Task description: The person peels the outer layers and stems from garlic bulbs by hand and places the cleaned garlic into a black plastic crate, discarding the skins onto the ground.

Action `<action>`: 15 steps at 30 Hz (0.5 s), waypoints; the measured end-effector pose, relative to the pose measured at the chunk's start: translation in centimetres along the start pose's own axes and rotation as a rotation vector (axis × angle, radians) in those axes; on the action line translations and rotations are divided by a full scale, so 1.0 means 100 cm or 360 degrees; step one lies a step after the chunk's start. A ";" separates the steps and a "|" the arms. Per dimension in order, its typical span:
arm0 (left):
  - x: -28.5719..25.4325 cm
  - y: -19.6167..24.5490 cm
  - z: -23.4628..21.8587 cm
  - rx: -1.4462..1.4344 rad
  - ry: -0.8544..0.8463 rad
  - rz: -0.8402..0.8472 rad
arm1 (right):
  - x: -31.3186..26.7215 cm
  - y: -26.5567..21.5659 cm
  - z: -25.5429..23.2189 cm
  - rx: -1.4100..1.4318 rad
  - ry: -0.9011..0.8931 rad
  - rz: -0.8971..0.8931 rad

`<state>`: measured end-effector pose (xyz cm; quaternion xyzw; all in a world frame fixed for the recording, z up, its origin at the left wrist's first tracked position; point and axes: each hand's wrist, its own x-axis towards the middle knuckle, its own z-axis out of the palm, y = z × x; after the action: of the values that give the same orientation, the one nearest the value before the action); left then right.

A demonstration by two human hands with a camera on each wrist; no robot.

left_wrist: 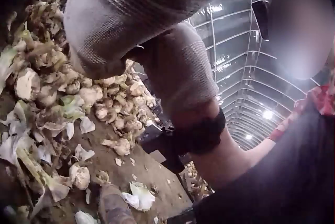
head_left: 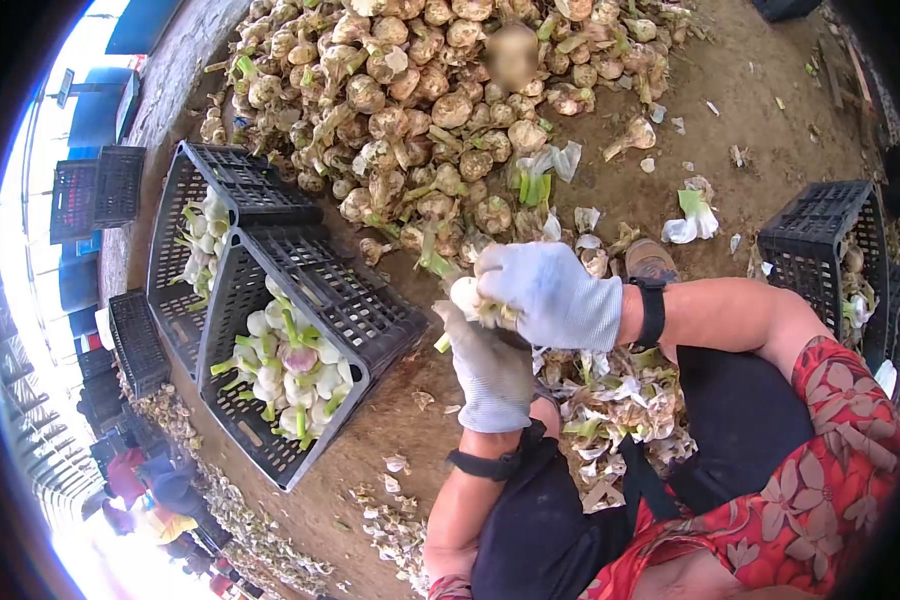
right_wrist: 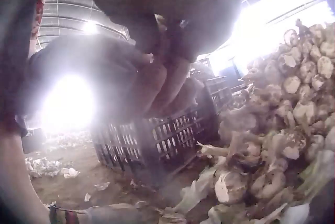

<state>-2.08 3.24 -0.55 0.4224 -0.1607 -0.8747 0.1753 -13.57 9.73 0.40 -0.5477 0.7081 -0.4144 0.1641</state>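
Both hands wear pale knit gloves and meet over one garlic bulb (head_left: 465, 294) in the head view. My left hand (head_left: 492, 378) grips the bulb from below, and a short green stem end (head_left: 443, 343) pokes out beside its fingers. From above, my right hand (head_left: 560, 298) curls its fingers onto the bulb's side, where loose skin (head_left: 498, 314) shows. Much of the bulb is hidden by the gloves. In the left wrist view the gloved left hand (left_wrist: 178, 61) appears near the other glove; the right wrist view shows the hands dark and blurred.
A large heap of unpeeled garlic (head_left: 400, 110) lies ahead. Black crates with peeled garlic (head_left: 295, 375) stand tipped on the left; another crate (head_left: 820, 235) stands at right. Peeled skins (head_left: 620, 420) litter the ground between the legs. A shoe (head_left: 652, 262) is beside the right wrist.
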 end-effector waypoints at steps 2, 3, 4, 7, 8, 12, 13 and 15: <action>-0.001 -0.001 0.000 0.0112 -0.0028 0.0084 | 0.001 0.020 0.005 0.0196 0.0133 0.0215; -0.002 0.002 -0.002 0.0082 -0.0083 -0.0035 | 0.002 0.029 0.002 0.0542 0.0245 0.0512; -0.003 0.005 -0.006 0.0069 -0.0095 -0.0049 | 0.004 0.043 0.001 0.0333 0.0350 0.0729; -0.009 0.009 0.000 0.0081 0.0009 -0.0022 | -0.002 0.085 -0.009 0.0358 0.0283 0.1079; -0.010 0.012 -0.002 0.0020 -0.0064 -0.0066 | -0.005 0.088 -0.017 0.0203 0.0138 0.1139; -0.008 0.019 -0.022 -0.0174 -0.0287 -0.0046 | -0.030 0.076 -0.024 0.0038 -0.1039 0.0486; -0.011 0.019 -0.017 -0.0088 -0.0211 0.0045 | -0.036 0.066 -0.023 0.0049 -0.1046 0.0396; -0.014 0.020 -0.021 -0.0007 -0.0296 0.0149 | -0.036 0.048 -0.024 0.0040 -0.1046 0.0368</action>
<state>0.77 1.82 0.00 0.3309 -0.1940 -0.9014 0.2011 -17.03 14.27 -2.66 -0.5659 0.6695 -0.2032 0.4360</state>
